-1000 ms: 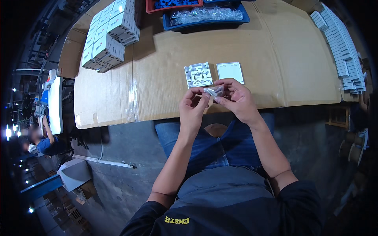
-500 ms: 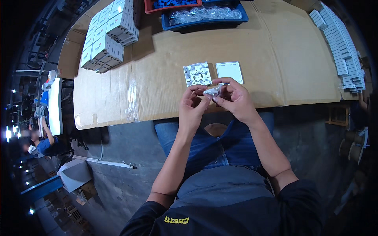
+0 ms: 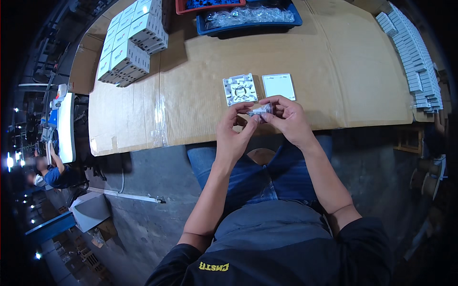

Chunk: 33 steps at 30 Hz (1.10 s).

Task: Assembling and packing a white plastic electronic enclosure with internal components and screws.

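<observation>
Between the fingertips of both hands is a small clear plastic bag (image 3: 262, 110) with pale contents that I cannot make out. My left hand (image 3: 234, 127) pinches its left end, and my right hand (image 3: 289, 121) grips the right end. Both hands are above the near edge of the cardboard-covered table (image 3: 200, 95). Just beyond them lies a square white plastic tray (image 3: 240, 89) with a round centre and moulded recesses. Beside it on the right is a flat square white cover (image 3: 279, 86).
White boxes (image 3: 125, 62) are stacked at the table's left. Long rows of small white boxes (image 3: 414, 62) line the right side. At the back stand a blue bin (image 3: 219, 32) of clear bags and a red bin (image 3: 180, 8) of blue pieces. Another person (image 3: 59, 176) sits far left.
The small bag has turned in my fingers, and more of it shows by my right hand. My hands stay in nearly the same place.
</observation>
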Each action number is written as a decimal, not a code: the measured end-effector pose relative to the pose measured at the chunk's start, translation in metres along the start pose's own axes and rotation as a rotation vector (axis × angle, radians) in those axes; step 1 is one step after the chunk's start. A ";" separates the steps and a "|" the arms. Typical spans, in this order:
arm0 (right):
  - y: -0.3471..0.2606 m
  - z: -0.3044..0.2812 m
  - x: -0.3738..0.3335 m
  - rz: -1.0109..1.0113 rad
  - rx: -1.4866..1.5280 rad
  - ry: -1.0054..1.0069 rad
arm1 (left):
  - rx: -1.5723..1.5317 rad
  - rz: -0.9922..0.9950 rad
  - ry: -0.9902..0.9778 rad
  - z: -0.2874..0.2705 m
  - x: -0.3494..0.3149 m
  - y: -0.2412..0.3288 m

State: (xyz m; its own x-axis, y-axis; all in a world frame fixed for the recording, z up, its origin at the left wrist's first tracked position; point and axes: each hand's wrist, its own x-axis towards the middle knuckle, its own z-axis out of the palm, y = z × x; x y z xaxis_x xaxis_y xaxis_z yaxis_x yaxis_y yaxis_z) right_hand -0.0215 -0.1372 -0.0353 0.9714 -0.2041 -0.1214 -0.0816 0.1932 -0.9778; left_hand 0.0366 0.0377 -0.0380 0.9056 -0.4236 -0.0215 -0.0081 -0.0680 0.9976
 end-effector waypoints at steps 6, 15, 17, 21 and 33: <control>-0.002 -0.005 -0.001 0.042 0.044 -0.059 | -0.043 -0.119 -0.027 -0.003 0.001 0.004; 0.001 -0.007 -0.001 0.065 0.066 -0.078 | -0.076 -0.031 -0.010 0.001 -0.002 -0.001; -0.003 -0.006 -0.001 0.071 0.035 -0.046 | -0.077 -0.025 -0.022 0.000 -0.003 -0.003; 0.006 -0.012 0.001 0.074 0.047 -0.030 | -0.064 0.000 -0.047 0.000 -0.003 -0.007; -0.006 -0.008 -0.001 0.089 0.106 0.010 | -0.074 -0.063 -0.057 -0.003 0.000 -0.006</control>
State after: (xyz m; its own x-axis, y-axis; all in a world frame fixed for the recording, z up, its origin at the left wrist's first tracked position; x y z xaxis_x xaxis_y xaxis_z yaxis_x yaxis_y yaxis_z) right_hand -0.0239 -0.1456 -0.0310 0.9590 -0.1912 -0.2090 -0.1428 0.3109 -0.9397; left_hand 0.0376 0.0406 -0.0438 0.8779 -0.4712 -0.0855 0.0809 -0.0300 0.9963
